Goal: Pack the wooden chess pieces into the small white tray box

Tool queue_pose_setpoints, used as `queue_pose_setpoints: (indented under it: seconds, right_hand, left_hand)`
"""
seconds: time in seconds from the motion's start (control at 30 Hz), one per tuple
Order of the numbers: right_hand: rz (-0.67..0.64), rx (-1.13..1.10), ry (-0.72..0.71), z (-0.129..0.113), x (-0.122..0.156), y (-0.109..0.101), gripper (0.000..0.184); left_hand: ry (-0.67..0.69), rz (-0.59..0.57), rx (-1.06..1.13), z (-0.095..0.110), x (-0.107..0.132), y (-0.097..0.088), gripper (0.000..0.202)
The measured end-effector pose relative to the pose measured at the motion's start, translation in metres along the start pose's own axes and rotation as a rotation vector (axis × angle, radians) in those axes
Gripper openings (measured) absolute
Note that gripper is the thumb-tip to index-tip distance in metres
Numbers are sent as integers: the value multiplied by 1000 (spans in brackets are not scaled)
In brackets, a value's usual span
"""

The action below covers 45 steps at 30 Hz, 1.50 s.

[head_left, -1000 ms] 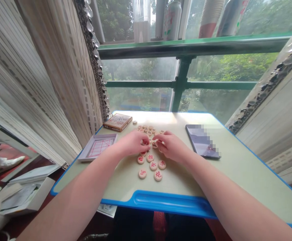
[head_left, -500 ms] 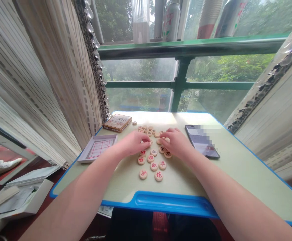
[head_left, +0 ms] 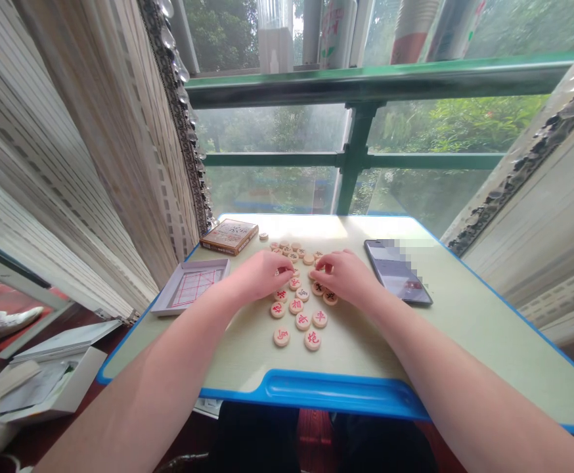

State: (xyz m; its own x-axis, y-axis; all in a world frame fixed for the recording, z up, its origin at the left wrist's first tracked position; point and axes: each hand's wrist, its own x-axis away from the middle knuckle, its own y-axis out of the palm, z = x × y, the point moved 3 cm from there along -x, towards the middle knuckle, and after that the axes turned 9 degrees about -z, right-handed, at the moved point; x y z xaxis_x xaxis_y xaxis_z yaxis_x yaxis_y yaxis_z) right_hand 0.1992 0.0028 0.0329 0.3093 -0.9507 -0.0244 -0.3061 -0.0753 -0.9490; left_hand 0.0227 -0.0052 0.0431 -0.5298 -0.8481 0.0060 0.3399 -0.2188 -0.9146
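A red piece (head_left: 295, 284) now sits uncovered right of the white tray (head_left: 170, 284), one more readable; my left hand (head_left: 262, 272) and right hand (head_left: 343, 276) half-curled, grip unclear.

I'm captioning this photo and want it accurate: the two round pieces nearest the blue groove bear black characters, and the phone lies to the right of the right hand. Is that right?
Not quite: the characters on the two round pieces nearest the blue groove are red, as the head view shows. The phone does lie to the right of the right hand.
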Motion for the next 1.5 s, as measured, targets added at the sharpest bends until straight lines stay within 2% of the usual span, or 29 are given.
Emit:
queue_pose_setpoints:
  seconds: [0.2, 0.3, 0.47, 0.67, 0.8, 0.9, 0.97, 1.07, 1.3, 1.4, 1.5]
  right_hand:
    - [28, 17, -21, 0, 0, 1, 17]
    - [38, 3, -47, -2, 2, -1, 18]
    - [8, 20, -125, -6, 3, 0, 37]
    - [17, 85, -167, -5, 0, 5, 30]
    - [43, 41, -34, 6, 3, -9, 25]
    - [-12, 17, 110, 15, 9, -22, 21]
    - [-77, 35, 139, 16, 13, -26, 19]
    - [-148, 28, 109, 13, 16, -27, 18]
    - [-177, -60, 17, 9, 18, -26, 25]
    - [-197, -99, -71, 7, 20, -26, 28]
    - [-224, -92, -99, 6, 21, -25, 28]
  left_hand:
    - [4, 154, -117, -6, -3, -2, 27]
    - [3, 192, -181, -10, -5, -2, 28]
    - [1, 149, -241, -11, -7, 4, 28]
    - [-28, 112, -244, -12, -8, 5, 29]
    - [-4, 99, -249, -12, -9, 6, 31]
    - [34, 102, -270, -12, -10, 8, 32]
    - [56, 105, -274, -13, -11, 9, 31]
    - [74, 102, -269, -13, -11, 10, 31]
    - [61, 98, -252, -8, -9, 8, 33]
    - [50, 108, -221, -11, -9, 9, 35]
    - [53, 106, -205, -16, -10, 10, 35]
